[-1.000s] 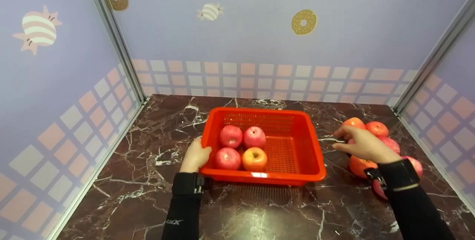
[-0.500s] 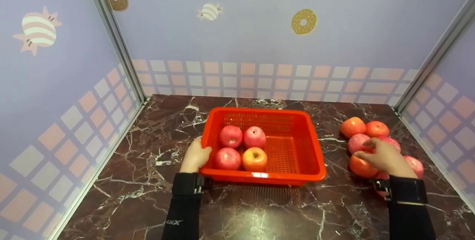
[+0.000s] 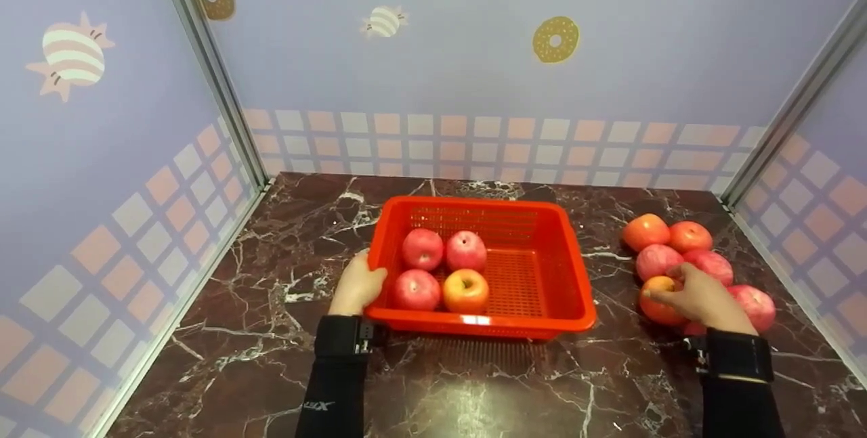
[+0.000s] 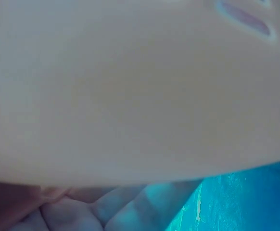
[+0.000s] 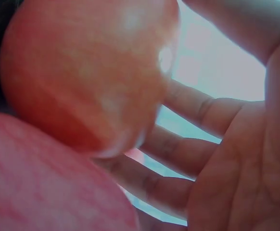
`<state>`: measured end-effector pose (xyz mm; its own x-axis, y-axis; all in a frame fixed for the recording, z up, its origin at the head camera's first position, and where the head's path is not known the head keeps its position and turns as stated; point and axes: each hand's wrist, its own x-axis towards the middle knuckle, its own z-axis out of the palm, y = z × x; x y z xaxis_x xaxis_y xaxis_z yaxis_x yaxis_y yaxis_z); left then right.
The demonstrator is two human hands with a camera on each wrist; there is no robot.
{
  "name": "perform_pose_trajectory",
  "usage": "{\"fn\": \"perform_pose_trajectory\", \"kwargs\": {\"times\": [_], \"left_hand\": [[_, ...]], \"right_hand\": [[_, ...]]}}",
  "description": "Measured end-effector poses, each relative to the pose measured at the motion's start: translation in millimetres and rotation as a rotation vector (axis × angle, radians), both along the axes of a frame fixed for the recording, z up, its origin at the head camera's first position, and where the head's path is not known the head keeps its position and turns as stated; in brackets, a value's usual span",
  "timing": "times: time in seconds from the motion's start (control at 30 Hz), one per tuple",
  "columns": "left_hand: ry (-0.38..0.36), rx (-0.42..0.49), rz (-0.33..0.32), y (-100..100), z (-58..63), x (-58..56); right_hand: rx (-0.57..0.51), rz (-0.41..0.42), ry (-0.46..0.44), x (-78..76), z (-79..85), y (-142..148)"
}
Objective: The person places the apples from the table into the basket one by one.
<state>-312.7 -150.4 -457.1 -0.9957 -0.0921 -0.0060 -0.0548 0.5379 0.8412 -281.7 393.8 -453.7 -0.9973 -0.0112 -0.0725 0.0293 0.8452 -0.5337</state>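
1. Orange-red apple [image 3: 656, 313]: on the dark, white-veined surface [image 3: 467, 390], well R. of the red basket [image 3: 542, 324], at the L. edge of a loose cluster w/ other apples [image 3: 690, 236].
2. R. hand [image 3: 711, 299] is over it, coming in from the near R. side. Grip: thumb across the upper side, fingers round the far side, pinching the fruit; can't tell how firmly. Prob. held from opposite sides b/c it's round & smooth and could roll.
3. R. wrist view: fingers pass behind the fruit, palm stands apart from it. Pinker apple [image 5: 48, 178] is just beside, lower L. there; can't tell if they touch. Close neighbours prob. explain using fingers, not full palm.
4. Basket is upright, w/ four apples [image 3: 416, 290] in its L. half, two rows of two: three pinkish-red, one yellow-red at near R. of the group. Close grouping prob. helps stop rolling.
5. L. hand [image 3: 359, 282] grips the basket's L. rim, thumb over the inner side; prob. to steady it. L. wrist view is mostly a pale blur, so finger detail's unclear.
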Motion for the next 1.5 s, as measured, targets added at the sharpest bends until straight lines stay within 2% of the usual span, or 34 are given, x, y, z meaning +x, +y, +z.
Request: {"fn": "perform_pose_trajectory", "kwargs": {"times": [0.07,0.23,0.63,0.9,1.17,1.5], "left_hand": [[0.000,-0.001,-0.004,0,-0.8,0.1],[0.001,0.006,-0.002,-1,-1.7,0.3],[0.013,-0.013,-0.002,0,1.2,0.1],[0.008,-0.011,0.001,0,1.5,0.4],[0.005,-0.007,-0.007,0,0.6,0.1],[0.000,0.000,-0.004,-1,0.1,-0.8]], "right_hand": [[-0.005,-0.004,-0.012,-0.8,-1.5,-2],[0.074,0.004,0.037,-4.6,-5.7,-7],[0.174,-0.010,0.069,-12.0,-20.3,-15],[0.190,-0.038,0.046,-15.2,-23.5,-17],[0.189,-0.029,0.036,-17.0,-23.9,-15],[0.169,-0.008,0.037,-11.2,-15.0,-16]]}}
